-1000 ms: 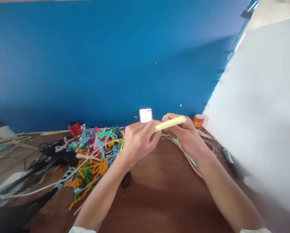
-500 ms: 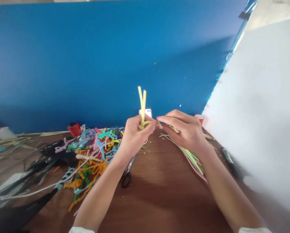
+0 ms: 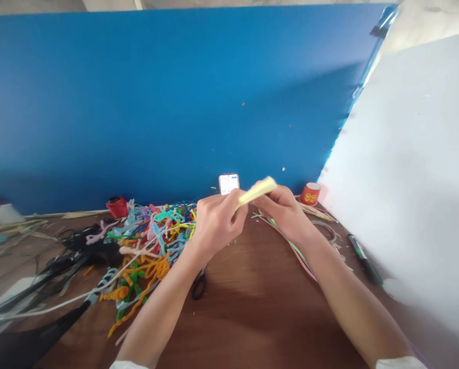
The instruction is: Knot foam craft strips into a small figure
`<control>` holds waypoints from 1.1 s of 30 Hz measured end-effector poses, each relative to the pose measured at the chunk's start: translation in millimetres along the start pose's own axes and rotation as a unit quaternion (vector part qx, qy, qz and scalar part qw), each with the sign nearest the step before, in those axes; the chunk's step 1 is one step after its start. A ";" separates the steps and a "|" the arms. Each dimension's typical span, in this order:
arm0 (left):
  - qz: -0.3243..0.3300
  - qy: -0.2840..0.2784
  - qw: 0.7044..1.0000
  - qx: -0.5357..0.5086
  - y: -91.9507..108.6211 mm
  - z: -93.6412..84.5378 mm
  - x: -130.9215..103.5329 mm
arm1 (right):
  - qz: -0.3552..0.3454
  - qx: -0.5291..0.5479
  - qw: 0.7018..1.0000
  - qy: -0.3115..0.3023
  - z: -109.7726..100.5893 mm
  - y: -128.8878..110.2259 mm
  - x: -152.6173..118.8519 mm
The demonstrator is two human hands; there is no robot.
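Observation:
My left hand [image 3: 218, 221] is closed around yellow pipe cleaners [image 3: 257, 191], whose straight ends stick out from the thumb side, tilted up to the right and a little blurred. Close by on the right, my right hand [image 3: 283, 209] has its fingers curled in behind those ends, gripping the same pipe cleaners. Its fingertips and the bent part of the yellow stems are mostly hidden between the two hands. Under my right wrist lies a bundle of loose pink and green pipe cleaners [image 3: 301, 260].
A heap of many-coloured pipe cleaners [image 3: 163, 230] covers the table's left side. Black scissors [image 3: 199, 286] lie beside my left forearm. A phone [image 3: 229, 183] leans against the blue panel [image 3: 198, 102]. At right are a red paper cup [image 3: 310, 194] and a black marker [image 3: 364, 260].
The yellow ends have swung from nearly upright to leaning right. My left hand has rolled over, and my right hand has moved in closer, its fingers more curled. The view has shifted slightly.

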State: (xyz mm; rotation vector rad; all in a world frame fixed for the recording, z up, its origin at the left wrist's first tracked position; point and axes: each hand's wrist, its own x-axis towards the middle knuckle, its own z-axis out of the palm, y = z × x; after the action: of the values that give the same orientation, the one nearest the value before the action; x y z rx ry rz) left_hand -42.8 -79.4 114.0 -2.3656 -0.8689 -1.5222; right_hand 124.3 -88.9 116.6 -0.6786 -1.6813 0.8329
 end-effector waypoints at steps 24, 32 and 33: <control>-0.291 -0.014 0.902 -0.318 14.4 -2.7 7.2 | -0.395 -0.539 0.728 0.151 -7.3 19.8 -6.9; -0.234 -0.012 0.940 -0.247 6.0 0.9 3.1 | -0.223 -0.381 0.887 0.132 10.5 19.6 -8.8; -0.230 -0.017 0.944 -0.237 4.9 2.0 2.4 | -0.179 -0.339 0.915 0.123 10.4 17.6 -8.8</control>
State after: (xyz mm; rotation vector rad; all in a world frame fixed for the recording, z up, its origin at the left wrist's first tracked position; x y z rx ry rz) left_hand -37.7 -81.5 116.0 -2.6423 -1.2522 -2.0736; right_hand 116.8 -87.4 95.7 -0.8570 -1.7789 -0.1219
